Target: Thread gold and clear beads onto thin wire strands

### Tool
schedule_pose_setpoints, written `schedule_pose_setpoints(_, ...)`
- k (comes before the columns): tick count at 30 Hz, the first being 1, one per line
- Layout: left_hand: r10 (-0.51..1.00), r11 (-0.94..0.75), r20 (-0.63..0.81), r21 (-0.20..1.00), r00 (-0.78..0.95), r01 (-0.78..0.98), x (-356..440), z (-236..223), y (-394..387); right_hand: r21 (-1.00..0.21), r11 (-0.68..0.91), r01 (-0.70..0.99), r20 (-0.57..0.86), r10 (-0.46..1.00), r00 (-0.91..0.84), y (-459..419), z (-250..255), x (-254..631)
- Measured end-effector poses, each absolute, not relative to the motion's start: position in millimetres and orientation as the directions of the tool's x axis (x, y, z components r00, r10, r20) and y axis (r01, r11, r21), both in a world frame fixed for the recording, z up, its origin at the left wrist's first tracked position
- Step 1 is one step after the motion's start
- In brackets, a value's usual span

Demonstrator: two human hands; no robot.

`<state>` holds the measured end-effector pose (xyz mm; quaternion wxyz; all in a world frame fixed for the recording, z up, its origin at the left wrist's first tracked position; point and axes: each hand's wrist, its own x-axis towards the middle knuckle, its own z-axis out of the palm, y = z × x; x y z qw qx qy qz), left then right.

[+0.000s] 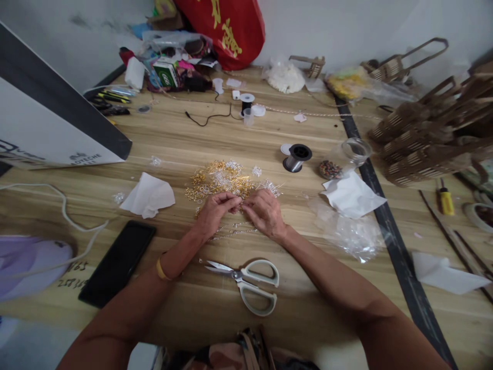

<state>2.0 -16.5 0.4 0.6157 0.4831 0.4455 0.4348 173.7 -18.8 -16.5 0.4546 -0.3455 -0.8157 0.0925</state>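
Observation:
My left hand (215,210) and my right hand (266,211) meet at the front edge of a pile of gold and silver beads and rings (219,180). Thumb and fingers are pinched together on both, fingertips nearly touching. What lies between them is too small to make out. A thin beaded chain (233,232) runs across the table just below the hands. Thin silver pins (274,186) lie by my right knuckles. Closer to my body rest scissors (246,280) with pale handles, blades a little apart and pointing left.
A black phone (117,262) and a white paper (149,196) lie on the left. To the right are a wire spool (296,159), a tipped jar (348,154) with dark beads, crumpled paper (352,195) and clear plastic bags (354,234). Brown woven baskets (419,133) stand far right.

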Motion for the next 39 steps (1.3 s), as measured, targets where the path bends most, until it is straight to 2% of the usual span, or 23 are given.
schedule_pose_setpoints(13,0.977,0.086,-0.097,0.994,0.190,0.068,1.3,3.2,-16.9,-0.472,0.730,0.495,0.661,0.664,-0.349,-18.1,-20.4,173.3)
schedule_pose_setpoints(27,0.994,0.062,-0.061,0.998,0.088,-0.005,1.8,-0.3,-14.0,-0.484,0.714,0.505,0.663,0.676,-0.321,-21.9,-19.7,174.1)
schedule_pose_setpoints(39,0.989,0.020,-0.033,0.995,0.144,0.094,1.3,0.8,-16.1,-0.466,0.743,0.481,0.670,0.651,-0.356,-18.0,-22.2,174.4)
